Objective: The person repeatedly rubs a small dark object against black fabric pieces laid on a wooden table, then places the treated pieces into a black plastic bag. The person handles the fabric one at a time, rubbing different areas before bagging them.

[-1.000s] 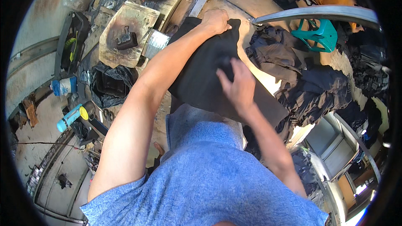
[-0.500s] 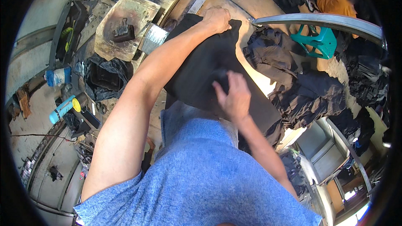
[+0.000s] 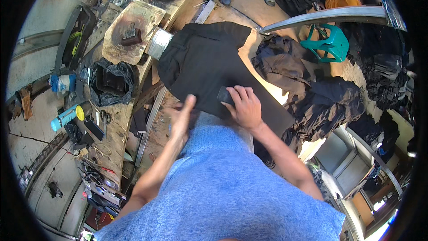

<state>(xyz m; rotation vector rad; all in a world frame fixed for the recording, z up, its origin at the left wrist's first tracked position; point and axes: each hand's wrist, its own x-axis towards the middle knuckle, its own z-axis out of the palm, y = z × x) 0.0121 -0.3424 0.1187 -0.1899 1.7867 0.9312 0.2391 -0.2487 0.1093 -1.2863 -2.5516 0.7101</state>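
A piece of black cloth [image 3: 209, 58], apparently a garment, lies spread in front of me, with folds along its left side. My right hand [image 3: 247, 109] is closed on a small dark block [image 3: 224, 95] and presses it on the cloth near its front edge. What the block is made of I cannot make out. By the cloth's near left corner is my left hand [image 3: 180, 118], blurred, its thumb raised and apart from the fingers. It appears to hold nothing.
To the left, a wooden bench [image 3: 120, 127] carries a stained board [image 3: 154, 15] with a dark block and clip, a bag-lined container [image 3: 131, 80], scissors [image 3: 105, 117] and a light-blue bottle [image 3: 64, 119]. Crumpled dark cloth [image 3: 330, 107], a green stool [image 3: 332, 44] and a metal rail [image 3: 325, 18] are rightward.
My left hand has left the cloth's far edge and come back to its near left corner. The right hand, blurred before, now rests lower on the cloth with the dark block showing.
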